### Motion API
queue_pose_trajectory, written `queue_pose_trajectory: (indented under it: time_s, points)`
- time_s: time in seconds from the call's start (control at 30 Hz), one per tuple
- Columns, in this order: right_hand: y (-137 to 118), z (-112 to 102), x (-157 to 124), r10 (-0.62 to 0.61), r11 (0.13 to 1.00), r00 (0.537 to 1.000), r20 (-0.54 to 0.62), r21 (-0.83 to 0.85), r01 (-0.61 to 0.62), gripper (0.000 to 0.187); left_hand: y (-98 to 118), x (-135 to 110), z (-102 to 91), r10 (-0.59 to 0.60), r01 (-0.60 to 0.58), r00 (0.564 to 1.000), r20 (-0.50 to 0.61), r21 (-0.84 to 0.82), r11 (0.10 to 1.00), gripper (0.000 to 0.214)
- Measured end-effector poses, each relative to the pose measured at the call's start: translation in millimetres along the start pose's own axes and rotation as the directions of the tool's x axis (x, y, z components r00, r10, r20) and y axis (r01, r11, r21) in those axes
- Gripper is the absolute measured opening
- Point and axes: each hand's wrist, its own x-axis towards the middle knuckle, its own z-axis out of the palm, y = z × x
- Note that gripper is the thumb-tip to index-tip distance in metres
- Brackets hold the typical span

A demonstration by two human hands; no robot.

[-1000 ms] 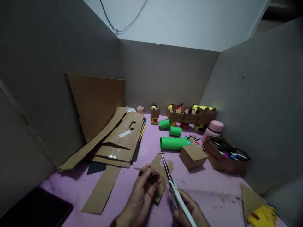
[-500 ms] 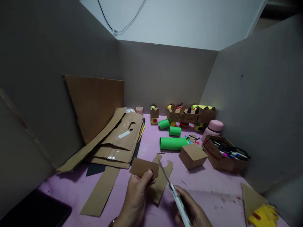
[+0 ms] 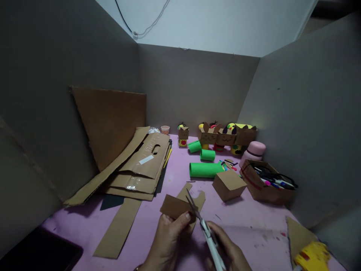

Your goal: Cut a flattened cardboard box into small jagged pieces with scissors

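A small brown cardboard piece (image 3: 175, 206) is pinched between the thumb and fingers of my left hand (image 3: 170, 231). My right hand (image 3: 225, 246) grips white-handled scissors (image 3: 208, 234), whose blades are parted and lie at the right edge of that piece. Whether the card sits between both blades I cannot tell. Beneath, partly covered by my left hand, a cut cardboard scrap (image 3: 199, 201) with a curved notch lies on the pink tabletop (image 3: 245, 222). A closed cardboard box (image 3: 229, 185) stands beyond the scissors.
Stacked cardboard (image 3: 141, 162) and a loose strip (image 3: 118, 229) lie at left. Green tubes (image 3: 205, 170) are in the middle, with decorated cardboard figures (image 3: 208, 135) behind. At right are a pink bottle (image 3: 254, 151), a box of pens (image 3: 267, 184) and a yellow glue gun (image 3: 312, 256).
The cardboard piece has tilted and moved slightly right and down in my left hand. The scissor blades have spread apart and now meet its right edge.
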Motion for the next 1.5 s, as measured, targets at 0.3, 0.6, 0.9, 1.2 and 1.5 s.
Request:
queue_pose_trajectory:
  time_s: [0.3, 0.6, 0.9, 1.2, 1.5]
  points:
    - [4.2, -0.4, 1.2, -0.049, 0.999, 0.998, -0.028, -0.022, 0.049, 0.054, -6.6, -1.7, 1.8, -0.073, 0.072, 0.997, -0.037, -0.036, 0.997, 0.035]
    - [9.7, -3.8, 1.7, 0.008, 1.000, 1.000, -0.007, -0.021, -0.008, 0.056, -5.0, -4.5, 0.3, -0.074, 0.074, 0.997, 0.011, -0.011, 0.997, 0.019]
    - [5.8, -8.2, 5.8, 0.044, 0.998, 0.995, 0.086, -0.043, -0.040, 0.056, -4.0, -1.6, -0.4, -0.084, 0.086, 0.995, 0.062, -0.031, 0.996, 0.018]
    - [9.3, -4.2, 4.1, 0.025, 0.990, 0.998, 0.062, -0.138, -0.016, 0.062, -3.4, -4.0, 0.3, -0.070, 0.071, 0.995, 0.069, -0.020, 0.997, 0.015]
    - [10.1, -6.0, 3.7, -0.057, 0.994, 0.998, -0.014, -0.089, 0.056, 0.052, -6.9, -1.3, -3.9, -0.083, 0.081, 0.995, 0.059, 0.031, 0.996, 0.023]
